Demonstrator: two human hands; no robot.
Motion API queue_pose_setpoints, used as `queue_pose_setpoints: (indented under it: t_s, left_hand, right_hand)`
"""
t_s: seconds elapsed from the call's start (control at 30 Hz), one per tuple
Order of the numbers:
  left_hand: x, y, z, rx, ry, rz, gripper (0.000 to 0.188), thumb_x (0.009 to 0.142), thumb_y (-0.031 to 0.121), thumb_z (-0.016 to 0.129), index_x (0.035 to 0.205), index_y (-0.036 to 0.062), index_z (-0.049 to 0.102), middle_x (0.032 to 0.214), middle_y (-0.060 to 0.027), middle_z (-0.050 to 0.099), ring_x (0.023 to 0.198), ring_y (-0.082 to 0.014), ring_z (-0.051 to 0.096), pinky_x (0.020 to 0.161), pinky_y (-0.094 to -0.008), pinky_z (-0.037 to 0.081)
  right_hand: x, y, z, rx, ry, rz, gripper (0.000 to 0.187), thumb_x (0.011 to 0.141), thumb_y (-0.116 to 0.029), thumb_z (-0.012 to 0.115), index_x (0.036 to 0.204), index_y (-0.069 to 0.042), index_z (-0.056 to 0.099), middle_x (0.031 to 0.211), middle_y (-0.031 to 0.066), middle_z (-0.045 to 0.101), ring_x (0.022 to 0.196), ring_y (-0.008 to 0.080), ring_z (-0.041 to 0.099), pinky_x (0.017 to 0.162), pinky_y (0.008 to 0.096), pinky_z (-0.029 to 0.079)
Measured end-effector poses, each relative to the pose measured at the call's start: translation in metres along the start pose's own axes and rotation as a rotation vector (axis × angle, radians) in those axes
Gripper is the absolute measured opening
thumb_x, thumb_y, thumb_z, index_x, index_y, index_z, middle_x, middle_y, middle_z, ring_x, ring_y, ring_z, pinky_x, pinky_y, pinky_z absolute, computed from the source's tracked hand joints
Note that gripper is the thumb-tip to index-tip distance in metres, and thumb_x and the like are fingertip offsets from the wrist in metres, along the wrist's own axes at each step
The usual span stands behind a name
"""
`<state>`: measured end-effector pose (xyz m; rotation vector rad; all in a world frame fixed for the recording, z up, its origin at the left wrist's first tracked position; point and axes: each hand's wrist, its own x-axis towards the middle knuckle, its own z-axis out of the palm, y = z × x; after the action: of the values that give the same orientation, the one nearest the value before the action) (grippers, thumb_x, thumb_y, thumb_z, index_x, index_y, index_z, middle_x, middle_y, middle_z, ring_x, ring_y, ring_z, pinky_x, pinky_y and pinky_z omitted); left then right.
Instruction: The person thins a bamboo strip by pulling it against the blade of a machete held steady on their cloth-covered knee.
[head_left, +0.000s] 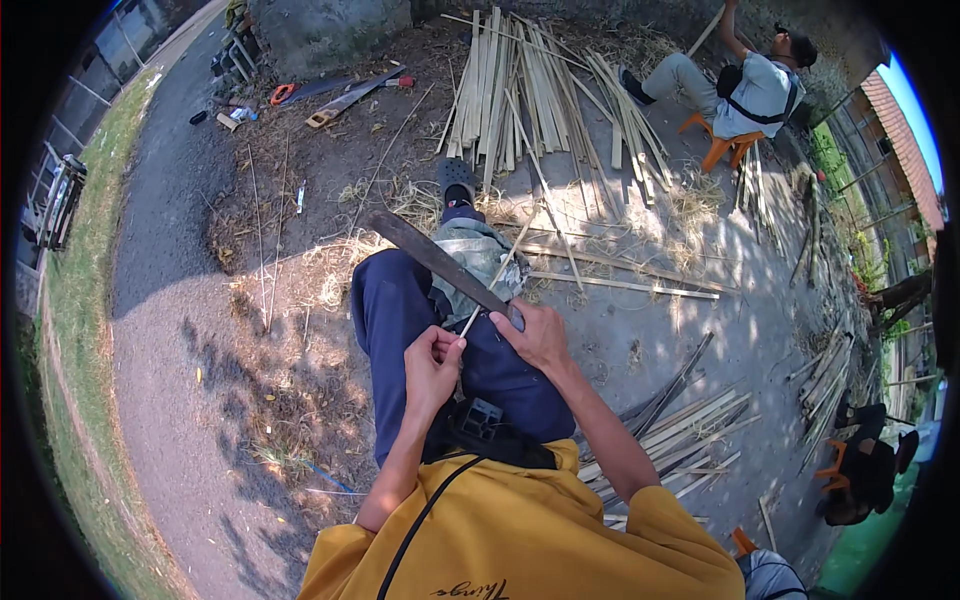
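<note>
Across my lap, my right hand (535, 337) grips a machete (432, 256) near its handle, with the long dark blade pointing up and to the left. My left hand (432, 368) pinches the near end of a thin bamboo strip (516, 243) between thumb and fingers. The strip slants up and away, crossing the blade close to my right thumb. Beneath the strip and blade, a worn grey-green cloth (478, 250) lies over my leg. The machete's handle is mostly hidden by my right hand.
A large pile of split strips (500, 95) lies ahead, and another strip pile (690, 440) at my right. Two saws, one a wooden-handled saw (350, 98), rest at far left. A person (750, 95) sits on an orange stool (722, 148); another person (865, 465) is at far right.
</note>
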<state>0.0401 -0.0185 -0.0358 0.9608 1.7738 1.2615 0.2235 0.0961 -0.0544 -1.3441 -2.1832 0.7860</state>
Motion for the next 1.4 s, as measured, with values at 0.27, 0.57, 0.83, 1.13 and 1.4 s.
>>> queue_pose_setpoints:
  t_s: [0.27,0.57,0.83,1.13,1.4]
  left_hand:
    - [0.016,0.004,0.032,0.033,0.041,0.086,0.009,0.093,0.002,0.073,0.092,-0.0063,0.069,0.076,-0.0098,0.07,0.067,-0.0159,0.066,0.064,-0.0322,0.053]
    - [0.006,-0.004,0.017,0.064,0.035,0.134,0.007,0.093,0.001,0.073,0.09,-0.0049,0.069,0.075,-0.0091,0.07,0.065,-0.014,0.064,0.061,-0.0309,0.051]
    - [-0.059,-0.014,-0.039,0.054,0.023,0.05,0.01,0.096,0.003,0.075,0.09,-0.0002,0.068,0.074,0.002,0.06,0.066,-0.0043,0.052,0.06,-0.0229,0.043]
    - [-0.021,0.002,-0.017,0.055,-0.046,0.065,0.01,0.097,0.005,0.074,0.091,-0.0004,0.068,0.076,0.0014,0.062,0.067,-0.0047,0.053,0.062,-0.0228,0.044]
    - [-0.075,-0.024,-0.068,-0.417,-0.245,-0.423,0.006,0.1,0.006,0.073,0.1,0.0039,0.067,0.076,0.0063,0.057,0.062,0.0,0.048,0.056,-0.0178,0.035]
  right_hand:
    - [0.001,-0.001,-0.013,-0.072,-0.098,-0.116,0.056,0.092,-0.064,0.067,0.102,-0.011,0.078,0.071,0.0237,0.07,0.073,0.0461,0.072,0.067,0.0542,0.056]
    - [0.001,-0.006,-0.005,-0.135,0.042,-0.127,0.057,0.093,-0.063,0.066,0.09,-0.007,0.074,0.069,0.0232,0.069,0.07,0.0457,0.071,0.063,0.0547,0.054]
    - [0.004,0.003,-0.007,-0.068,0.045,-0.078,0.057,0.094,-0.062,0.066,0.089,-0.006,0.073,0.07,0.024,0.068,0.073,0.0458,0.07,0.066,0.0544,0.053]
    - [-0.001,0.001,-0.011,-0.091,0.048,-0.135,0.056,0.094,-0.062,0.067,0.095,-0.007,0.076,0.073,0.0243,0.07,0.076,0.0465,0.071,0.071,0.0546,0.055]
    - [-0.002,0.016,-0.009,-0.08,-0.017,-0.109,0.055,0.092,-0.063,0.068,0.1,-0.009,0.077,0.073,0.0228,0.071,0.073,0.0459,0.071,0.069,0.0551,0.055]
